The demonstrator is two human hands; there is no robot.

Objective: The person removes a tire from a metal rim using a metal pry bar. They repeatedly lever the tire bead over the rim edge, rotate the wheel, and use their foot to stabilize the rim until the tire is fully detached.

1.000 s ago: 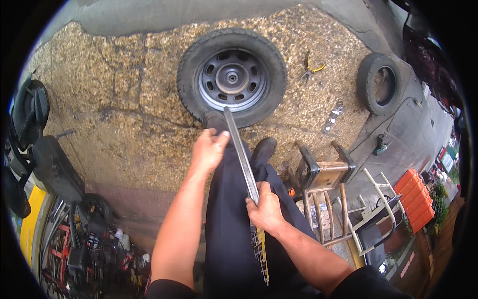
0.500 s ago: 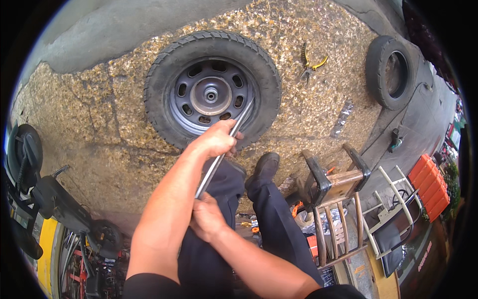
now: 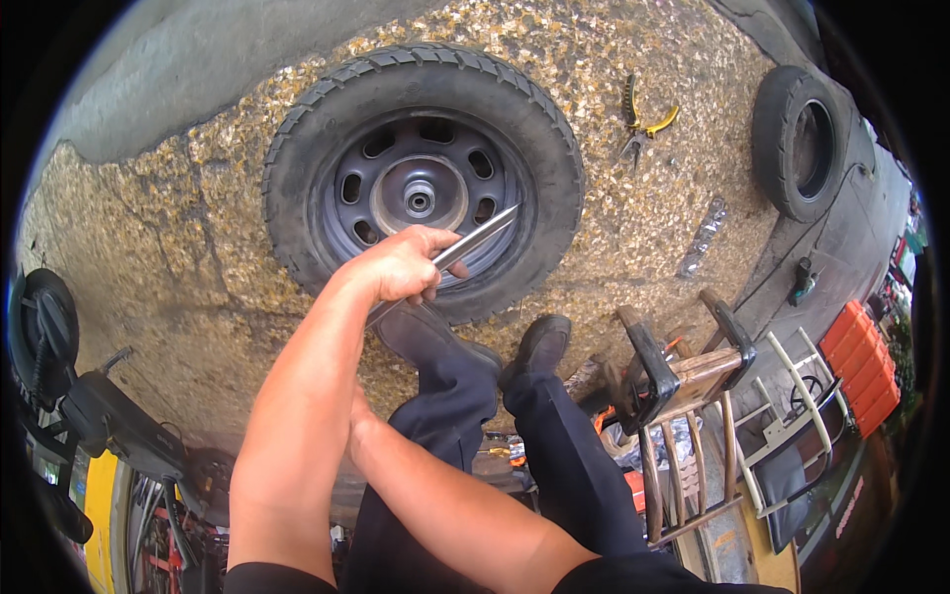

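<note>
A wheel with a black tyre [image 3: 539,129] and a dark steel rim [image 3: 346,213] lies flat on the ground ahead of me. My left hand [image 3: 401,267] is closed around a shiny metal tyre lever [image 3: 480,238] above the near side of the rim. The lever slants up to the right, its pointed tip over the rim's right edge, and its lower part passes behind my left forearm. My right hand [image 3: 362,424] is mostly hidden behind that forearm, so its fingers do not show. My left shoe [image 3: 421,335] rests by the tyre's near edge.
Yellow-handled pliers [image 3: 648,124] lie right of the wheel, with a second tyre [image 3: 767,144] farther right. A wooden stool [image 3: 693,381], a cream metal frame [image 3: 807,391] and an orange slatted panel [image 3: 856,371] stand at lower right. Dark machine parts [image 3: 114,411] are at lower left.
The lever's tip has come up off the rim edge, and the lever lies at a flatter angle. My right hand has moved left behind my left forearm. The wheel looks larger.
</note>
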